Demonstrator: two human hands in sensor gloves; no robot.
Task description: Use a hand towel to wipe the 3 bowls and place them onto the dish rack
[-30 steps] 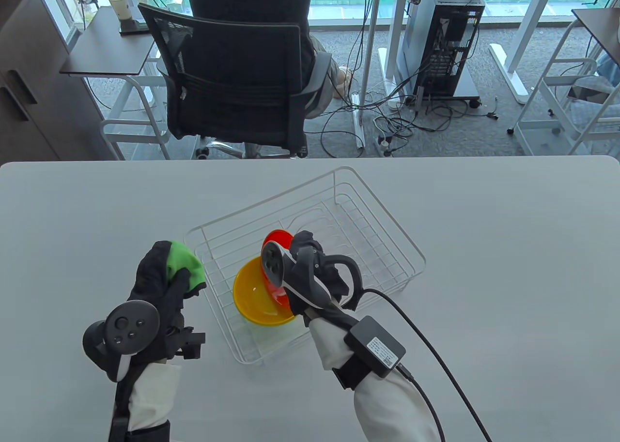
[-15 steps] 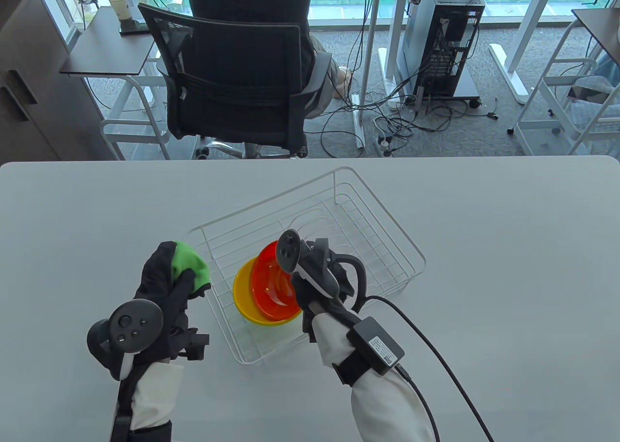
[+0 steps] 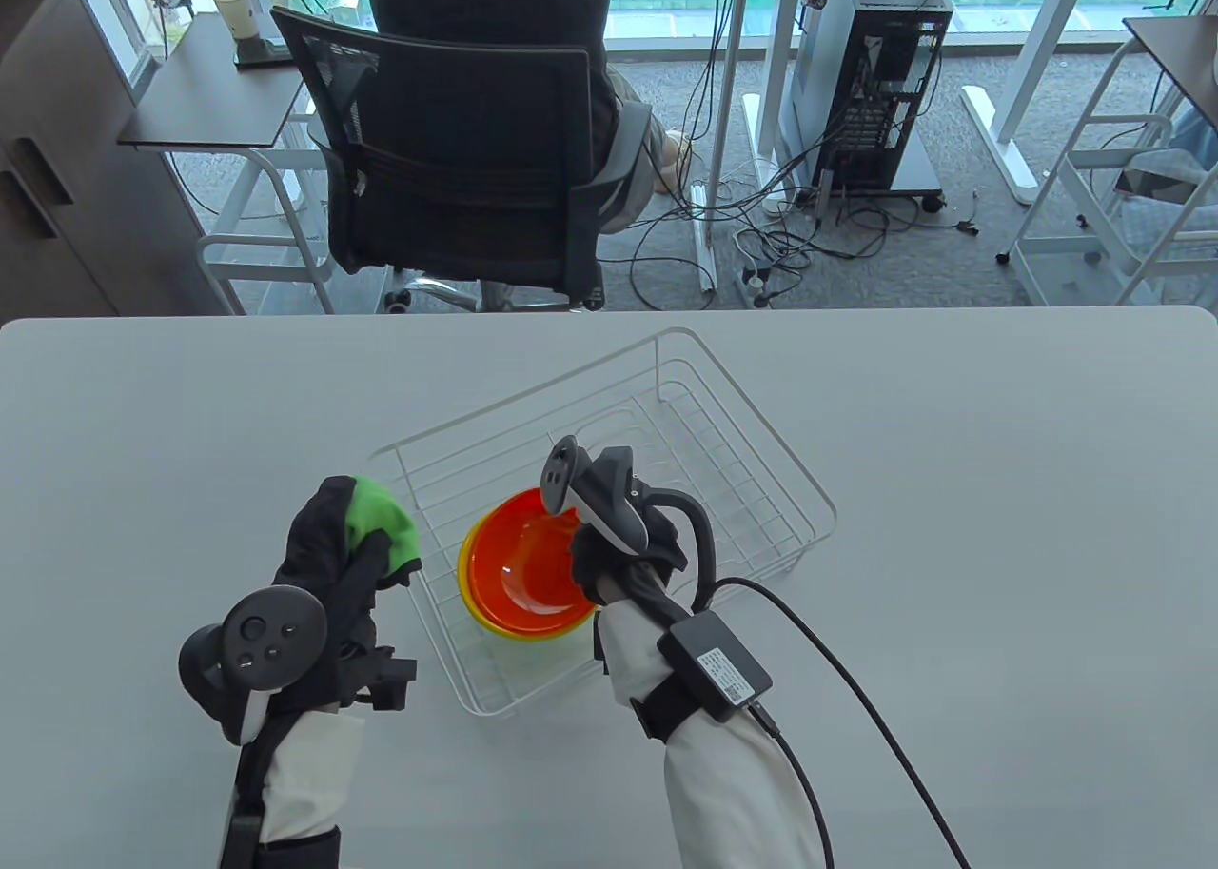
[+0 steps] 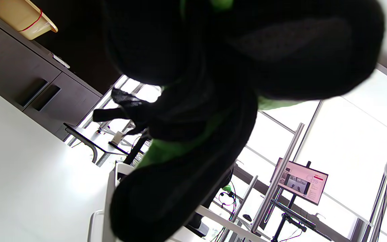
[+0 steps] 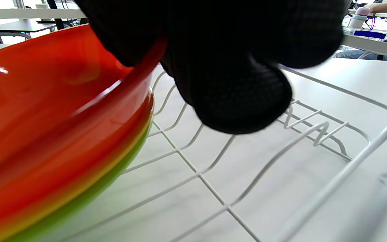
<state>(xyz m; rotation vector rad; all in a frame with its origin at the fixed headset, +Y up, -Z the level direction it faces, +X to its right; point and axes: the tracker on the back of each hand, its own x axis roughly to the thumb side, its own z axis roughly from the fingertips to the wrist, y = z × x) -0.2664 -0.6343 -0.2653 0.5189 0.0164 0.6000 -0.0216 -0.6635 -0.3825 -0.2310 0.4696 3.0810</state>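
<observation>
Grip, right: right hand [image 3: 623, 550] pinches the rim of the red bowl [image 3: 528, 564] at its 3 o'clock edge; in the right wrist view the fingers [image 5: 237, 87] curl down over that rim.
Grip, left: left hand [image 3: 333, 564] is clenched round the green hand towel [image 3: 376, 522], bunched up against the palm; green shows between the fingers in the left wrist view [image 4: 176, 148].
Bowl stack: red bowl sits nested in the yellow bowl [image 3: 468, 588], only a yellow crescent peeking out at 8 o'clock; the right wrist view shows a green bowl [image 5: 79, 201] under both, three rims stacked close.
Rack: white wire dish rack [image 3: 761, 450] lies on the table, long axis running 7 to 1 o'clock; the stack stands in its near end, at 7 o'clock.
Towel hand: just beside the rack's 9 o'clock wall, outside it.
Table: pale grey table [image 3: 999, 450].
Cable: black cable [image 3: 856, 707] trails from the right wrist toward 5 o'clock.
Background: person in a black mesh chair [image 3: 457, 155] at 12 o'clock, back turned.
</observation>
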